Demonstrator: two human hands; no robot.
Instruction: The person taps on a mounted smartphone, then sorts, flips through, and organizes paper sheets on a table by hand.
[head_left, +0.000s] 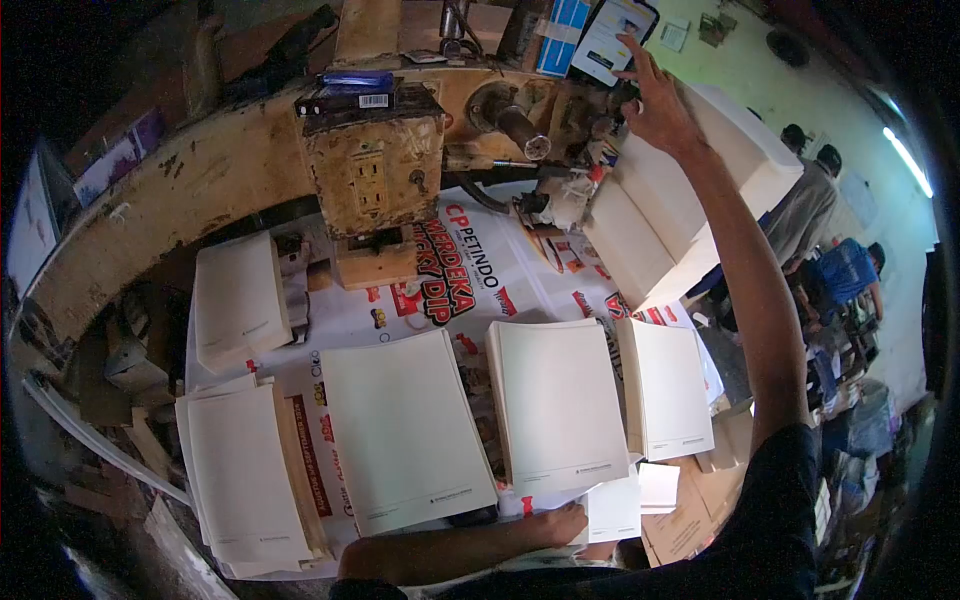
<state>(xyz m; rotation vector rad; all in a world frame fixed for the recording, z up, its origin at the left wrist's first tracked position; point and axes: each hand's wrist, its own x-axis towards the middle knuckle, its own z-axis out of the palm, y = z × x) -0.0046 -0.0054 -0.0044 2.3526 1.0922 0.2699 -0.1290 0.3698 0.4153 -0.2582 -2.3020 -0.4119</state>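
Note:
My right hand (660, 110) is raised at the top, fingers apart and one fingertip at the screen of a phone (612, 42). The phone leans upright against a blue box (563, 38); whether the finger touches the glass I cannot tell. Low in the view, my left hand (565, 524) is closed on the edge of a small white card (613, 510), its fingers partly hidden beneath. Another small white card (658, 488) lies just right of it. Close above the left hand is a stack of white printed sheets (556, 405).
More white paper stacks (405, 430) cover the printed banner (520, 255) on the table. A tall paper block (640, 225) stands at right. A worn machine (370, 160) rises at the back. Several people (845, 275) are at far right.

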